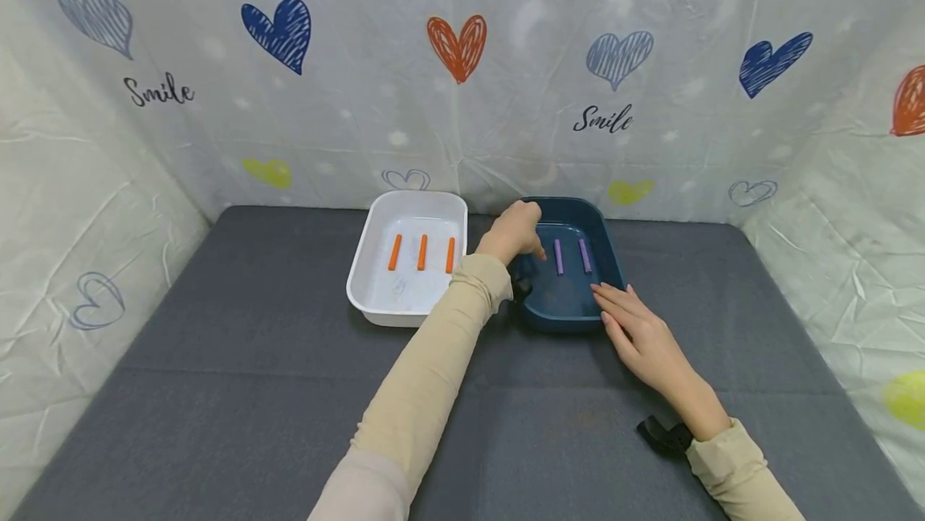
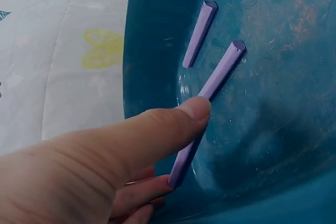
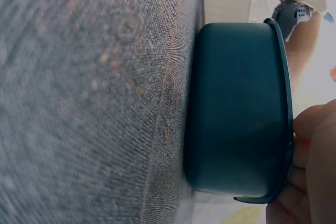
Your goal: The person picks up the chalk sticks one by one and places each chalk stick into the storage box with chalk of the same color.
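A dark blue tray (image 1: 571, 319) holds two purple faceted sticks, the left one (image 1: 558, 257) and the right one (image 1: 585, 256). Reaching over its left side, my left hand (image 1: 515, 230) points its thumb down beside the left stick. In the left wrist view the thumb (image 2: 173, 124) overlaps the nearer purple stick (image 2: 223, 72), whose low end is right at a fingertip; thumb and fingertip stand apart. The farther stick (image 2: 200, 34) lies beyond. My right hand (image 1: 639, 336) rests with straight fingers on the tray's near right rim; the right wrist view shows its fingertips at the rim (image 3: 287, 93).
Left of the blue tray stands a white tray (image 1: 361, 284) with three orange sticks (image 1: 422, 252) side by side. Both trays sit on a grey cloth-covered table (image 1: 238, 417). A patterned curtain (image 1: 535, 63) hangs along the back and sides.
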Demonstrator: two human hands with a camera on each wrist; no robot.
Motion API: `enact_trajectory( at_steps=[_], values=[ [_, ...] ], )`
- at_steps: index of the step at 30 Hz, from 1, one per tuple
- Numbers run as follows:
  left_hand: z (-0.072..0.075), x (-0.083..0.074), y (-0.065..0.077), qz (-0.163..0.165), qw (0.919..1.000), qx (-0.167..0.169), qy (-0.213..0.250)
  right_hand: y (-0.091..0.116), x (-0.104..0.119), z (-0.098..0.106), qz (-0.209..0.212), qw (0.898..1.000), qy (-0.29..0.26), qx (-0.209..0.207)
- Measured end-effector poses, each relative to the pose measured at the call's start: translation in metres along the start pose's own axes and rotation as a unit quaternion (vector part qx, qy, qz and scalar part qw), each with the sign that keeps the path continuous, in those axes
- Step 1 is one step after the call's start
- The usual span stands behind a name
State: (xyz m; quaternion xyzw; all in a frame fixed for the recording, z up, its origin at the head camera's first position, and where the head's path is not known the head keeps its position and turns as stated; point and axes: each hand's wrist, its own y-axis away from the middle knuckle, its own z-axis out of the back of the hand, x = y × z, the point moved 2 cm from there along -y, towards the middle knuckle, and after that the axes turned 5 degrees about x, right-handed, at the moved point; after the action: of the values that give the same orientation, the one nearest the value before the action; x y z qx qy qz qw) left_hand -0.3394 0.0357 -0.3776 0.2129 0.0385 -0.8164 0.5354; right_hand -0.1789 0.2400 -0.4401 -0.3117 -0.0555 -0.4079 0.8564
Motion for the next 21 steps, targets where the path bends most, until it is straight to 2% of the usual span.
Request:
enact_trajectory(
  at_steps=[11,21],
  values=[
    [-0.005,0.002,0.001,-0.001,0.9999,0.002,-0.013,0.001,0.0,0.001,-0.003,1.0,0.002,0.002],
    [-0.017,0.006,-0.004,-0.027,0.9957,0.004,-0.088,0.0,0.0,0.001,-0.008,1.0,0.003,0.005]
  ],
)
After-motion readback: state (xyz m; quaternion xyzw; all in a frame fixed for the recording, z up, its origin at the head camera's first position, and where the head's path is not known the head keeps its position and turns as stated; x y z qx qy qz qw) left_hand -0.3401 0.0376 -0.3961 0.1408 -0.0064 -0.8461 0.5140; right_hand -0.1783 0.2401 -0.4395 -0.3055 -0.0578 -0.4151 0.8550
